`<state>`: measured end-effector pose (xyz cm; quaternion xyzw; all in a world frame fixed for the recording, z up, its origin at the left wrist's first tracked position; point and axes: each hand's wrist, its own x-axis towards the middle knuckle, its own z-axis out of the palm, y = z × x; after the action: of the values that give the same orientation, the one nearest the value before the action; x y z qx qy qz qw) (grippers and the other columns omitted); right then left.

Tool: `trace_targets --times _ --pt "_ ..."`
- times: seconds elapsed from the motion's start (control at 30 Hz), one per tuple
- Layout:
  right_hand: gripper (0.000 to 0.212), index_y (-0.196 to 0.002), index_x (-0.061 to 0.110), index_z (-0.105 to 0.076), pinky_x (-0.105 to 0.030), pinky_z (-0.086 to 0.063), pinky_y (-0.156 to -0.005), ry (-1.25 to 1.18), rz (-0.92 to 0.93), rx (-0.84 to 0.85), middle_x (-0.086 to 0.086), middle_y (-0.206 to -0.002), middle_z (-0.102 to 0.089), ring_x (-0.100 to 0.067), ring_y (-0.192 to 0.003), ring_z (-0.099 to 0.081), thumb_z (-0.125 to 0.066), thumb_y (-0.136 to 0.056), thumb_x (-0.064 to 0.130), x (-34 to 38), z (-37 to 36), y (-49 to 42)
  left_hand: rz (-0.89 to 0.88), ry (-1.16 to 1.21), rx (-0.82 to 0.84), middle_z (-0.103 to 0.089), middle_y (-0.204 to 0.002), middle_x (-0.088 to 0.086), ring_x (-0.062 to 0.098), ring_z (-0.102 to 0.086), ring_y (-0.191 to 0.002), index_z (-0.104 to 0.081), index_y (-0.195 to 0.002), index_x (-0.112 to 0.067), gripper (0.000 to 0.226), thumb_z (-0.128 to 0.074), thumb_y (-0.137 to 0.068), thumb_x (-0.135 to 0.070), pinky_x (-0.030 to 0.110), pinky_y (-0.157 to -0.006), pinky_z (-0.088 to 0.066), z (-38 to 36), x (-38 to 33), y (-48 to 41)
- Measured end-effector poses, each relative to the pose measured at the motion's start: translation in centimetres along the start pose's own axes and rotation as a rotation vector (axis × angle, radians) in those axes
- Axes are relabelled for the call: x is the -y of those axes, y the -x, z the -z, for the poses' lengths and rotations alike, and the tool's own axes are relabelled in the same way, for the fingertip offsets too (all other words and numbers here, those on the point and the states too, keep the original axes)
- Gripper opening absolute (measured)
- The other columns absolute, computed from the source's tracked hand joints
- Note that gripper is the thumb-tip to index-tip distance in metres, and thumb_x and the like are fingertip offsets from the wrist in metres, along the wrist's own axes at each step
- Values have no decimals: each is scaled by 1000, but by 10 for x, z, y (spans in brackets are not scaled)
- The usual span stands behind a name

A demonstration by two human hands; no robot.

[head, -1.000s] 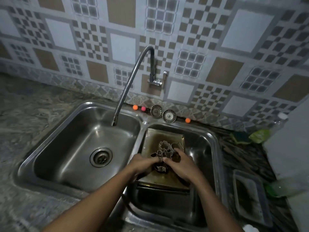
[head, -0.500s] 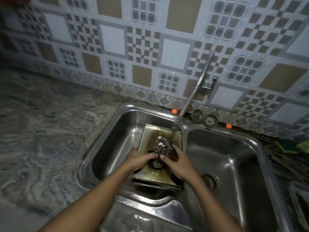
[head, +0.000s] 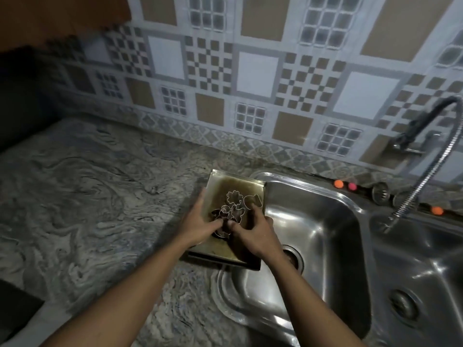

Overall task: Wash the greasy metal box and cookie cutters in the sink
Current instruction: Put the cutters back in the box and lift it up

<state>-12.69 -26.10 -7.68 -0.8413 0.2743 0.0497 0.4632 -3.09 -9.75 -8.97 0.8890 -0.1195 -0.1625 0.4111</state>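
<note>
A greasy, brown-stained metal box (head: 220, 189) is held over the left rim of the left sink basin (head: 315, 221), half above the counter. Several thin metal cookie cutters (head: 234, 205) lie inside it, flower and other outlines showing. My left hand (head: 200, 226) grips the box's left edge, thumb lying inside near the cutters. My right hand (head: 253, 234) holds the box's right side, fingers pressing on the cutters. The box's near edge is partly hidden by my wrists.
A marbled stone counter (head: 87, 209) spreads to the left. A flexible metal tap (head: 426, 171) hangs over the divider between the basins. The right basin (head: 413, 284) lies at the right. Small orange and pink balls (head: 338, 183) and strainer plugs (head: 380, 192) sit along the tiled wall.
Both hands carried the box with the cutters leftward, from the right basin across the left basin to its left rim by the counter. The view has turned left with them.
</note>
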Motion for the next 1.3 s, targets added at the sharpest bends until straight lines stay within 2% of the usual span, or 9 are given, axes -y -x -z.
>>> trace_targets --times 0.13,0.23,0.4,0.57,0.8,0.97,1.1,1.17,1.3 --pt "106 -149 42 -19 -36 -40 -108 12 -2 38 -6 -150 -33 -27 -133 -46 -59 -60 84 21 -30 -19 26 -121 50 -42 -154 -1 20 -42 -139 -35 -150 -33 79 -72 -82 -44 38 -114 -37 27 25 -24" --pt "93 -147 43 -25 -35 -37 -110 0 7 63 -11 -147 -32 -30 -132 -45 -63 -69 75 27 -43 -25 56 -140 99 -43 -153 1 22 -45 -136 -37 -149 -33 77 -73 -81 -45 39 -111 -40 40 35 -37" --pt "95 -148 44 -22 -38 -41 -109 19 20 59 -8 -148 -28 -29 -131 -46 -63 -68 75 25 -59 -32 66 -132 144 -49 -148 2 16 -51 -131 -39 -149 -27 81 -77 -77 -30 26 -108 -41 45 50 -52" --pt "101 -149 48 -10 -46 -39 -109 120 29 9 -7 -155 -20 -34 -138 -33 -49 -64 84 18 -70 -35 69 -107 126 -55 -143 2 14 -55 -125 -41 -149 -27 79 -77 -79 -27 19 -97 -40 41 59 -58" --pt "97 -153 42 -4 -42 -27 -114 155 95 23 -4 -160 -16 -33 -143 -17 -56 -76 73 19 -76 -37 78 -101 95 -51 -145 3 18 -55 -125 -41 -148 -30 82 -79 -76 -32 30 -103 -46 49 62 -59" --pt "108 -154 36 1 -37 -25 -118 62 118 52 2 -160 -20 -25 -145 -21 -62 -73 69 20 -76 -30 91 -222 11 -40 -152 7 26 -45 -134 -43 -146 -34 75 -76 -79 -43 35 -104 -41 52 58 -55" --pt "108 -154 34 -7 -35 -37 -113 -82 103 82 7 -151 -39 -14 -137 -39 -68 -70 66 14 -71 -26 75 -233 -1 -40 -153 6 27 -43 -136 -39 -149 -29 79 -75 -81 -44 39 -107 -40 53 55 -48" --pt "108 -154 33 -11 -34 -38 -112 -113 106 91 9 -150 -41 -10 -136 -41 -68 -69 67 9 -70 -23 81 -215 -17 -40 -153 5 27 -43 -136 -35 -151 -27 83 -76 -80 -45 41 -108 -42 53 54 -44" --pt "86 -151 32 -23 -27 -40 -109 -203 162 89 16 -138 -48 -3 -127 -48 -73 -81 40 1 -59 -13 93 -219 -30 -35 -155 7 30 -40 -138 -26 -154 -28 90 -74 -80 -45 47 -109 -41 52 52 -36"
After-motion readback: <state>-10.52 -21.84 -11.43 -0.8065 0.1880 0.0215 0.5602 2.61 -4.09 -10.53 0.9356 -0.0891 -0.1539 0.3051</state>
